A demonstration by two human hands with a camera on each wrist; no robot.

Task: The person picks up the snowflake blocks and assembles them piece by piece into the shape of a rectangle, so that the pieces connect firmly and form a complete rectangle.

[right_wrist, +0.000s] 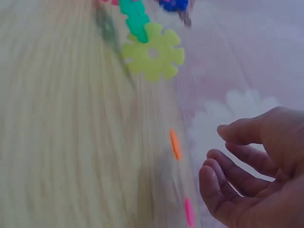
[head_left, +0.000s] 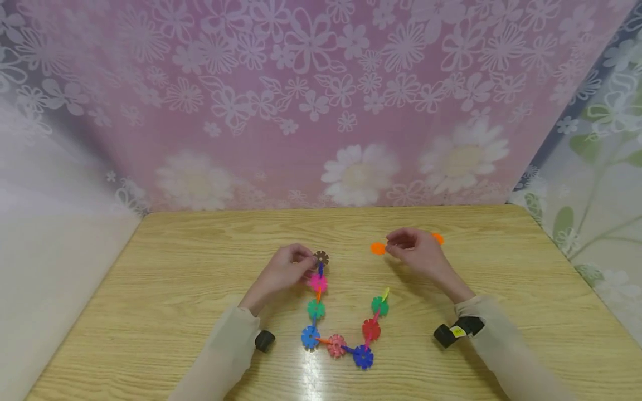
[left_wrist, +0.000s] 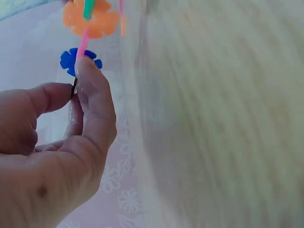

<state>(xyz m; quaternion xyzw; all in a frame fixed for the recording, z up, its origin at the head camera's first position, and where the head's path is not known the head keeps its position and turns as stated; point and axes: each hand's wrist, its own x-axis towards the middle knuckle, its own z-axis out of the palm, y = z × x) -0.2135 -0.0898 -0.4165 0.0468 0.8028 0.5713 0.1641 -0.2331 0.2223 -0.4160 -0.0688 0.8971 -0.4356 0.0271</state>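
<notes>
A U-shaped chain of slotted plastic snowflake discs lies across the middle in the head view. Thumb and fingers of my left hand [head_left: 291,267] pinch the dark brown disc [head_left: 321,258] at the chain's far left end; the left wrist view shows it edge-on as a thin dark disc [left_wrist: 73,89]. Beside it are a dark blue disc [left_wrist: 80,61] and a pink disc [head_left: 318,283]. A yellow disc [right_wrist: 153,53] forms the other end, fixed to a green disc [head_left: 379,306]. My right hand [head_left: 418,250] hovers, fingers loosely bent around nothing, near a loose orange disc [head_left: 378,248].
Another loose disc [head_left: 438,238] lies behind the right hand, orange in the head view. The right wrist view shows a pink loose disc [right_wrist: 189,212]. A wooden table [head_left: 200,234] carries everything, with a flowered pink curtain [head_left: 281,167] along its back edge.
</notes>
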